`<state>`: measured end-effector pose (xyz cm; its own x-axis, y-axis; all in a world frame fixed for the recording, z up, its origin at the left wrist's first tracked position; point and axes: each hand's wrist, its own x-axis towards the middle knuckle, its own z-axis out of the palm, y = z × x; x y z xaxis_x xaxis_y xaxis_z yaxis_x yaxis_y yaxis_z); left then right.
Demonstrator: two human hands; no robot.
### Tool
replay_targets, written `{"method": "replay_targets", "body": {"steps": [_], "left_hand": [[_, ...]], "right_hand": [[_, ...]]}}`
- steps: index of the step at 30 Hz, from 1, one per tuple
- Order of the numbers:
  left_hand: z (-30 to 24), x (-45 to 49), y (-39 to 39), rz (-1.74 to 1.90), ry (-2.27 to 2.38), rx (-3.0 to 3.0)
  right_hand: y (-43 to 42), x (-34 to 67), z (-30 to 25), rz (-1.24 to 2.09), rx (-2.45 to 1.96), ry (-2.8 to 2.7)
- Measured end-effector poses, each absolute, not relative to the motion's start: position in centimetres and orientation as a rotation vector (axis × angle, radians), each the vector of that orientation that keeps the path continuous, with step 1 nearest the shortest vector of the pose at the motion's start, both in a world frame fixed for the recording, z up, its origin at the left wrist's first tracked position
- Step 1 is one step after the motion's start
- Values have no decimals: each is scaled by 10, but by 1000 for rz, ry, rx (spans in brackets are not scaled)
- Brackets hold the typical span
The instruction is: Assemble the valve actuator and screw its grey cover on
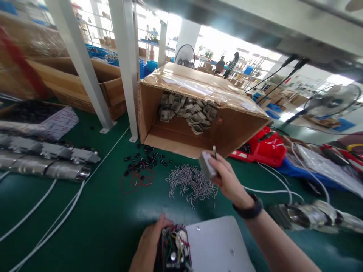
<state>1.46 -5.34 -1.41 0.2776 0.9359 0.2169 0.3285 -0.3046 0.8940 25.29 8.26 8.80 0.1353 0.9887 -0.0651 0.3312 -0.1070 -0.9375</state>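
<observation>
My right hand (pixel 229 181) is raised over the green table and holds a small grey metal part (pixel 208 165) with a thin pin sticking up, just in front of a tipped cardboard box (pixel 181 139). Inside that box lies a heap of similar grey parts (pixel 188 110). My left hand (pixel 149 247) grips a black open unit with coloured wires (pixel 174 249) at the bottom edge, beside a white plate (pixel 218 245). Below my right hand lies a pile of small metal pins (pixel 191 183).
Small black parts (pixel 144 158) and a red wire loop (pixel 136 181) lie left of the pins. Foil-wrapped bundles (pixel 45 158) lie at left, another (pixel 314 215) at right. White cables (pixel 42 211) cross the table. White posts (pixel 126 71) stand behind. Red bins (pixel 263 147) and fans sit at right.
</observation>
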Motion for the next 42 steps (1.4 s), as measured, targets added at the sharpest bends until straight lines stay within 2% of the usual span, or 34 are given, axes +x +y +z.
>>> {"method": "replay_targets", "body": {"steps": [2,4,6,11,15,17,21,29,34,39,42], "left_hand": [[-12,12,-56,1059,1094,1837],[-5,11,-55,1073,1069,1892],[5,12,-53,1058,1053,1909],[40,22,-56,920,1101,2002],[58,37,-62,788,1169,2146],[63,45,-64,753,1193,2191],[69,57,-64,717,1246,2233],[71,66,-65,704,1326,2211],[64,63,-67,835,1338,2127],[58,47,-67,891,1131,2171],[52,33,-71,928,1093,2087]], "right_hand": [[12,241,82,1540,-1323,-1151],[-40,232,74,1719,-1243,-972],[-67,224,66,1759,-1205,-833],[-68,213,63,1701,-1098,-757],[-70,215,69,1609,-1161,-924],[-77,218,70,1447,-1242,-1099],[-87,222,67,1080,-1272,-1435],[-88,220,62,863,-1373,-1634],[-85,211,63,667,-1426,-1858],[-89,199,64,695,-1473,-1842],[-98,191,55,1015,-1384,-1537]]}}
